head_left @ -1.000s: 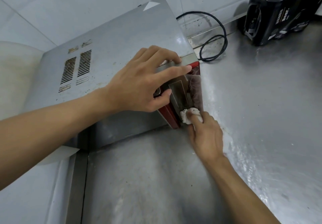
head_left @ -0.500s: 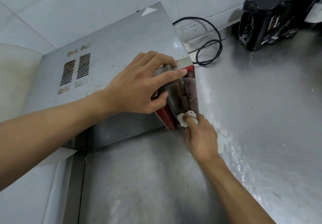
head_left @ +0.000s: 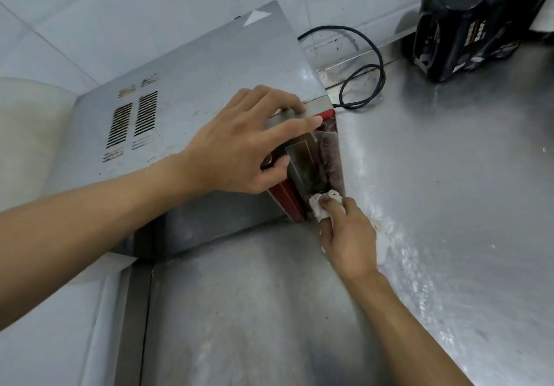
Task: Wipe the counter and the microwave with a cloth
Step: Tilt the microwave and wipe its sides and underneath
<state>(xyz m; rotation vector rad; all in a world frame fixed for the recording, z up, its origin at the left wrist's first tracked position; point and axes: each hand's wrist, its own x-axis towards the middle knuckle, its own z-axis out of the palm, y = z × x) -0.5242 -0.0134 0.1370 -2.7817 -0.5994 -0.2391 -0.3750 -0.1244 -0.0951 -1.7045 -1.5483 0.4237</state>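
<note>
Head view: the right hand (head_left: pixel 347 235) is bunched around a white cloth (head_left: pixel 322 205) and presses it with a fingertip against the bottom corner of the microwave (head_left: pixel 195 85) front, right where the front meets the worktop (head_left: pixel 449 205). The left hand (head_left: pixel 239 142) grips the microwave's top front edge, fingers over the top and thumb against the front.

The dirty front strip runs lengthwise from the right fingertips straight up toward the left index finger, so the right hand is much the nearer and its stroke likely goes upward. Bare worktop lies to the right of that hand. A black cable (head_left: pixel 368 64) and a black appliance (head_left: pixel 467 25) sit well beyond it.
</note>
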